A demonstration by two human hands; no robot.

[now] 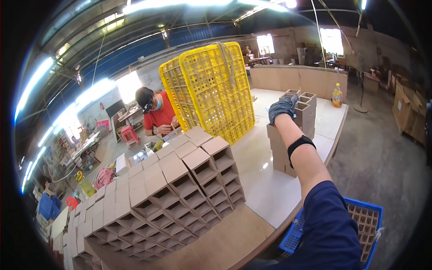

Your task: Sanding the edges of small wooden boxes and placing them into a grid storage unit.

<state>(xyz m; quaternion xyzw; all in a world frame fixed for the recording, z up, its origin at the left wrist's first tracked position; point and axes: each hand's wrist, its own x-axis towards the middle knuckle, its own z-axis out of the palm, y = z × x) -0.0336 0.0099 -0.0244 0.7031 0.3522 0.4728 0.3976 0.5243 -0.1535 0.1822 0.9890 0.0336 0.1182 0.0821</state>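
Reaching far forward with the gloved right hand [282, 109], dark band at the wrist, blue sleeve behind. Resting on the top of a small stack of open-ended brown boxes [292, 135] at the far right of the white counter [265, 180], fingers curled over the top box's near edge. Cannot tell whether the grip is clenched on that box or merely laid against it. No sign of the left hand.

Seemingly mid-stacking: building or tidying that small stack, well apart from the large slanted bank of like boxes [180, 193] at the near left. Next calls for keeping the column square, pressing straight down rather than sideways, since it stands tall, narrow and close to the counter's edge.

Beyond: upended yellow lattice crates [211, 90], a seated person in red [158, 114], an orange bottle [337, 95]. Below right, on the floor, a blue crate [364, 220].
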